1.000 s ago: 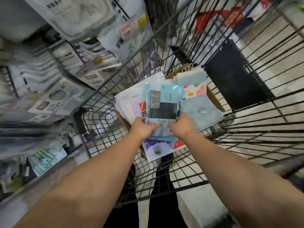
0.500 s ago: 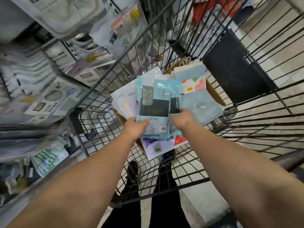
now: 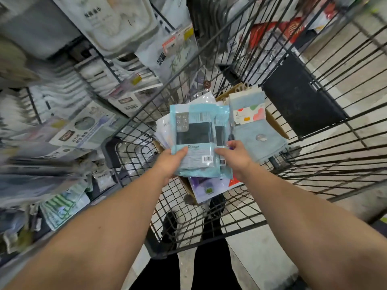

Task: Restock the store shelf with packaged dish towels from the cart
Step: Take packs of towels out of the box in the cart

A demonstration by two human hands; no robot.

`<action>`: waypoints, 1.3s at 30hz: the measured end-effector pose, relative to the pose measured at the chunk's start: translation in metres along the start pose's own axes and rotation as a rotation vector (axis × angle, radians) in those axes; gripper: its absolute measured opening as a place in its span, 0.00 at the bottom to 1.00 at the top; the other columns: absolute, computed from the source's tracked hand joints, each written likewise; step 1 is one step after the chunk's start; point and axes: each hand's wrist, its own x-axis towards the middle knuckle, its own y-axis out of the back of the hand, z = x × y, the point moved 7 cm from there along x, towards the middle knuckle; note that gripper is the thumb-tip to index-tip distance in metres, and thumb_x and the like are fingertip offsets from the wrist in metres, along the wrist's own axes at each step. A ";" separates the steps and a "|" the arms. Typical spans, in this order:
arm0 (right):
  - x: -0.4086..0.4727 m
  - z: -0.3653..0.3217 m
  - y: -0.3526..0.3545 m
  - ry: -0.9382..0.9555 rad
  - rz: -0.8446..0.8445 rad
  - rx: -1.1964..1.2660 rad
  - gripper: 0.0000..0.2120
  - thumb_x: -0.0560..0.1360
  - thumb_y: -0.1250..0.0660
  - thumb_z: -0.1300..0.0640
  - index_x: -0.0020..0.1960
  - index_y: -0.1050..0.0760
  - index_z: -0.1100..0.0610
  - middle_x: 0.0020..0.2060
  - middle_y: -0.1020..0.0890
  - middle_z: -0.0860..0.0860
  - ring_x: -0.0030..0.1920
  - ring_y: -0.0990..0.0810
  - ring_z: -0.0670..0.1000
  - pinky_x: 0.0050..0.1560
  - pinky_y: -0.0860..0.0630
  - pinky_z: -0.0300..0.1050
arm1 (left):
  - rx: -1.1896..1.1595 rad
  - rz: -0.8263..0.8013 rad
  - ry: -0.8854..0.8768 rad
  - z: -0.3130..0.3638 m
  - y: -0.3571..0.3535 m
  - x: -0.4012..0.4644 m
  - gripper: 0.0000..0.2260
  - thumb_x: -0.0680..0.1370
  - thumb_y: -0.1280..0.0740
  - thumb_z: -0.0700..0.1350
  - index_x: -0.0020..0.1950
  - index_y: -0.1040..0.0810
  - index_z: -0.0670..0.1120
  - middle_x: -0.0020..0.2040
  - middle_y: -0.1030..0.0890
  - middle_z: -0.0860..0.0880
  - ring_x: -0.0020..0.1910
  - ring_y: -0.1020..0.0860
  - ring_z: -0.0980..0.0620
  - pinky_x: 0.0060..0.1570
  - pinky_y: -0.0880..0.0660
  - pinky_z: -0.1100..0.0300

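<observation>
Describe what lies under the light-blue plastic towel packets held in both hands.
Under the light-blue plastic towel packets: white packets, a purple-printed packet, wire cart floor. What lies directly beneath them is hidden.

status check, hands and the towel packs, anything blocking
Left hand and right hand both grip the light blue towel packs. Packs held above the cart, not yet shelved. Nothing blocking them.

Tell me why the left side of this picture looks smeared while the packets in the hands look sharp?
Head view: the shelf goods on the left are streaked with motion blur, likely the camera turning; the light blue packets, gripped by the left hand and right hand, are crisp enough to show a barcode. The wide lens bows the cart wires outward. Lighting is soft, with slight sheen on plastic.
</observation>
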 end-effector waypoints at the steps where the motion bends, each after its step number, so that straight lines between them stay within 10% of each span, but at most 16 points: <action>1: -0.005 -0.001 -0.001 0.004 -0.007 0.017 0.23 0.74 0.26 0.58 0.62 0.34 0.53 0.60 0.24 0.56 0.56 0.20 0.59 0.58 0.22 0.62 | -0.013 -0.010 0.004 0.002 0.002 -0.004 0.10 0.80 0.33 0.52 0.54 0.24 0.47 0.49 0.16 0.47 0.48 0.17 0.47 0.51 0.19 0.49; 5: -0.032 -0.010 -0.003 0.045 -0.010 0.073 0.28 0.73 0.25 0.60 0.68 0.34 0.55 0.63 0.25 0.56 0.57 0.20 0.59 0.57 0.21 0.61 | -0.001 -0.052 -0.020 0.013 0.011 -0.021 0.10 0.79 0.32 0.52 0.55 0.24 0.48 0.50 0.16 0.47 0.45 0.17 0.47 0.40 0.19 0.53; 10: -0.077 -0.020 -0.006 0.106 0.022 0.174 0.27 0.76 0.29 0.64 0.70 0.36 0.54 0.56 0.22 0.54 0.52 0.18 0.57 0.47 0.18 0.55 | 0.095 -0.199 -0.112 0.030 0.019 -0.047 0.23 0.69 0.25 0.51 0.61 0.25 0.48 0.55 0.16 0.47 0.52 0.17 0.44 0.53 0.19 0.43; 17: -0.154 -0.015 -0.023 0.202 0.125 0.331 0.30 0.77 0.30 0.63 0.74 0.38 0.50 0.55 0.20 0.55 0.47 0.17 0.58 0.35 0.18 0.52 | 0.233 -0.330 -0.349 0.055 0.043 -0.099 0.08 0.76 0.27 0.43 0.54 0.22 0.49 0.48 0.16 0.48 0.43 0.19 0.49 0.41 0.26 0.57; 26: -0.269 -0.008 0.002 0.387 0.414 0.616 0.32 0.72 0.25 0.60 0.72 0.35 0.48 0.61 0.21 0.56 0.52 0.16 0.61 0.49 0.18 0.64 | 0.259 -0.524 -0.559 0.093 0.032 -0.195 0.16 0.74 0.26 0.40 0.60 0.24 0.44 0.49 0.15 0.46 0.40 0.17 0.50 0.33 0.22 0.59; 31: -0.333 0.029 0.045 0.456 0.633 0.679 0.10 0.76 0.29 0.56 0.56 0.24 0.55 0.51 0.16 0.54 0.49 0.17 0.54 0.50 0.19 0.51 | 0.316 -0.680 -0.647 0.086 -0.019 -0.265 0.13 0.75 0.26 0.38 0.58 0.22 0.44 0.51 0.15 0.45 0.45 0.16 0.47 0.42 0.18 0.53; 33: -0.365 0.056 0.062 0.456 0.719 0.685 0.11 0.76 0.30 0.53 0.57 0.24 0.53 0.53 0.17 0.53 0.51 0.17 0.54 0.55 0.20 0.54 | 0.361 -0.743 -0.658 0.068 -0.048 -0.289 0.14 0.74 0.26 0.39 0.59 0.21 0.43 0.52 0.15 0.45 0.47 0.17 0.45 0.51 0.20 0.49; 36: -0.413 0.115 0.086 0.456 0.840 0.712 0.19 0.76 0.31 0.51 0.65 0.29 0.54 0.60 0.20 0.52 0.58 0.20 0.56 0.63 0.25 0.60 | 0.442 -0.850 -0.666 0.024 -0.092 -0.329 0.10 0.75 0.26 0.38 0.53 0.21 0.45 0.46 0.16 0.47 0.40 0.19 0.49 0.40 0.20 0.56; 39: -0.467 0.190 0.102 0.461 0.954 0.785 0.18 0.77 0.32 0.52 0.65 0.32 0.52 0.59 0.21 0.52 0.56 0.20 0.55 0.52 0.21 0.51 | 0.546 -0.948 -0.655 -0.037 -0.134 -0.375 0.12 0.74 0.26 0.39 0.56 0.21 0.45 0.47 0.15 0.46 0.43 0.17 0.47 0.44 0.20 0.55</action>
